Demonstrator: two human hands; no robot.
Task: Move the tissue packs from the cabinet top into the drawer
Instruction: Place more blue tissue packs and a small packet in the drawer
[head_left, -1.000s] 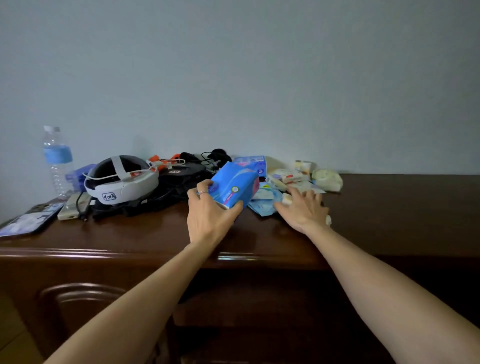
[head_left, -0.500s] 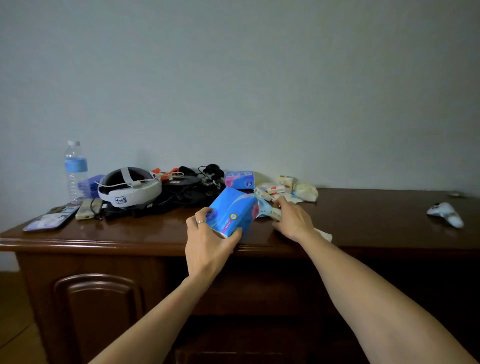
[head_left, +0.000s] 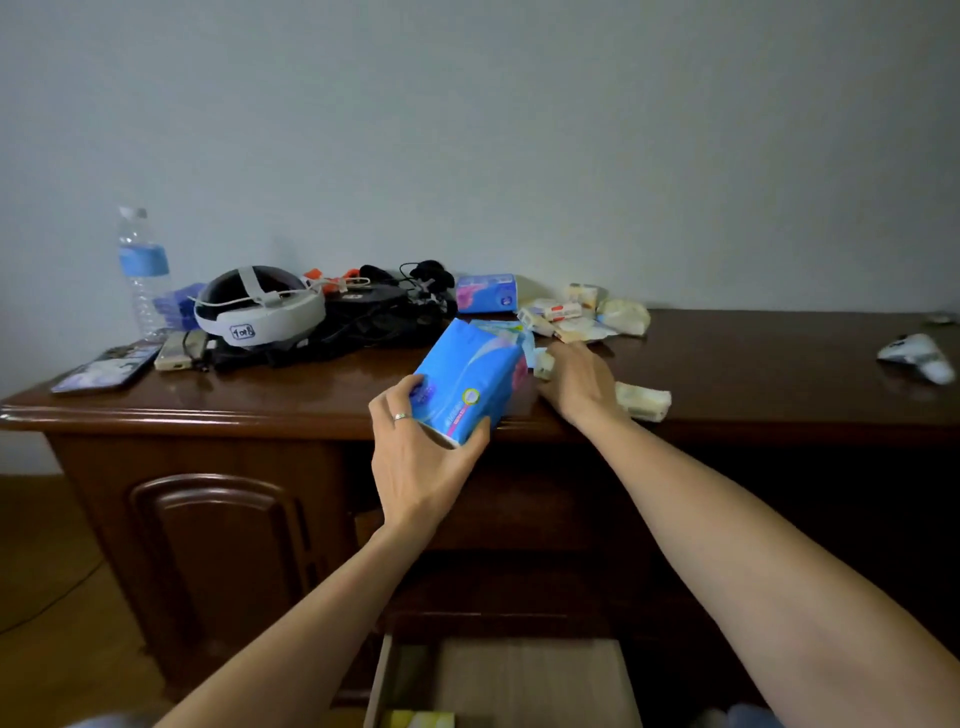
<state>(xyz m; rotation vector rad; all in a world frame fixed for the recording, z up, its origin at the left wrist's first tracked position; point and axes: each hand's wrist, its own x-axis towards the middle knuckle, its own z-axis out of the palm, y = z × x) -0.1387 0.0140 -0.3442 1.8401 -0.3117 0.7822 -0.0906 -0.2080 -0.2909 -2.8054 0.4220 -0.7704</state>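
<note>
Tabletop (head_left: 291, 402), dark wood, left to right: water bottle (head_left: 143, 270); phone (head_left: 106, 368); white headset (head_left: 260, 307) on black gear. Large blue tissue pack (head_left: 470, 382), tilted, at the front edge, gripped by left hand (head_left: 421, 457), ring on one finger. Second blue tissue pack (head_left: 485, 293) by the wall. Right hand (head_left: 579, 382) laid over small pale packs (head_left: 643, 401), fingers curled; grip cannot be told. White controller (head_left: 917, 357), far right. Drawer (head_left: 501, 680) open below, a yellow item inside.

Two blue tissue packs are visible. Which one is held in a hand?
The large blue pack at the cabinet's front edge, gripped by the left hand. The small blue pack stands untouched by the wall.
</note>
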